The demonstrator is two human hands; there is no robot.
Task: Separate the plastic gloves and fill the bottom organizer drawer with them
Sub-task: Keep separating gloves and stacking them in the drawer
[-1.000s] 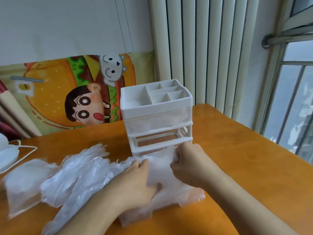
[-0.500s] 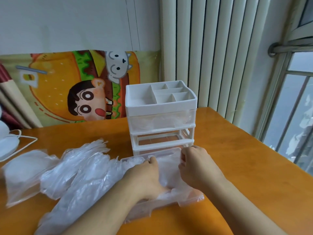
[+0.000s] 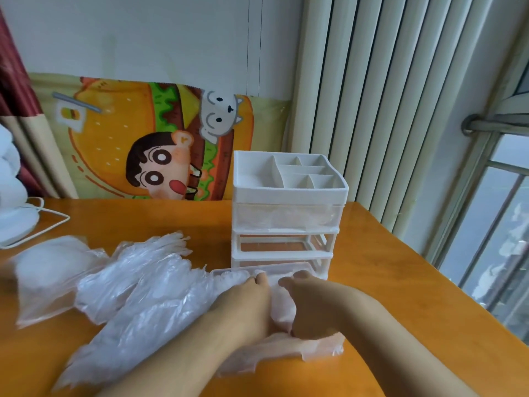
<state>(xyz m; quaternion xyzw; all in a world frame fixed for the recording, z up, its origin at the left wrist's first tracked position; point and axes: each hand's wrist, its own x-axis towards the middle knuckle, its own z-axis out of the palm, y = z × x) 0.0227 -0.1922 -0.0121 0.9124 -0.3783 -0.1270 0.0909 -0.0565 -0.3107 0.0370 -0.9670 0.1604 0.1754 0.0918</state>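
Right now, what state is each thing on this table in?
Bottom drawer: pulled out onto the table, gloves inside.
Organizer: upright, top drawer shut, lower two slots empty.
Loose plastic gloves: heaped left of the drawer.
Left hand: pressing gloves into the drawer.
Right hand: pressing beside it; grip unclear.
Clear bag: lying flat, far left.

drawer (image 3: 259, 271) mostly hidden under hands, white object (image 3: 11, 179) cut off at left edge
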